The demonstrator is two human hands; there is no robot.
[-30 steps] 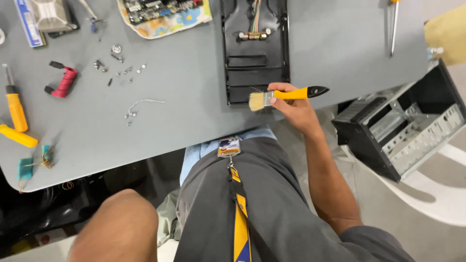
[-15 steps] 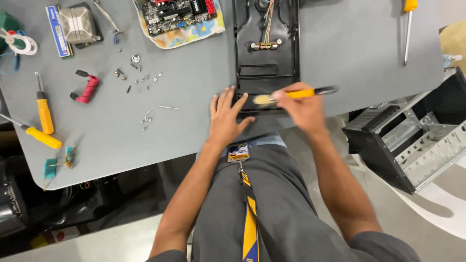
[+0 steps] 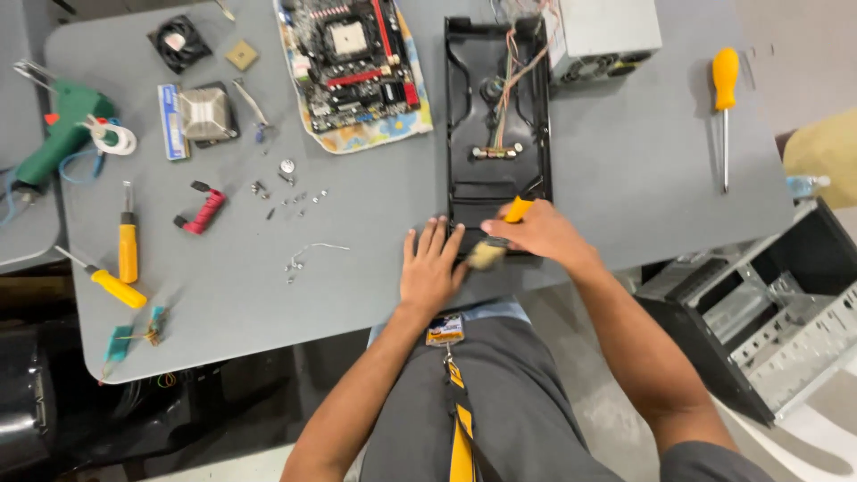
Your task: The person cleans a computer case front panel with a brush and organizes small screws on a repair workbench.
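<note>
The grey table (image 3: 625,178) filled most of the view, and an open computer case (image 3: 777,312) sat on the floor to the person's right. On the table lay a long black plastic panel (image 3: 497,107) with loose wires inside it, its near end at the table's front edge. Beside it were a circuit board (image 3: 353,58) on a patterned cloth and a grey power supply box (image 3: 607,31).

The left hand (image 3: 431,268) lay flat, fingers spread, on the table against the panel's near left corner, pinning it. The right hand (image 3: 536,234) was closed around a small brush (image 3: 500,236) with a yellow handle, its bristles on the panel's near end.

To my eye, brushing would go best in short strokes, with the left hand pressing firmly so the panel could not slide.

Smaller things lay to the left: yellow screwdrivers (image 3: 128,250) and scattered screws (image 3: 290,192).
</note>
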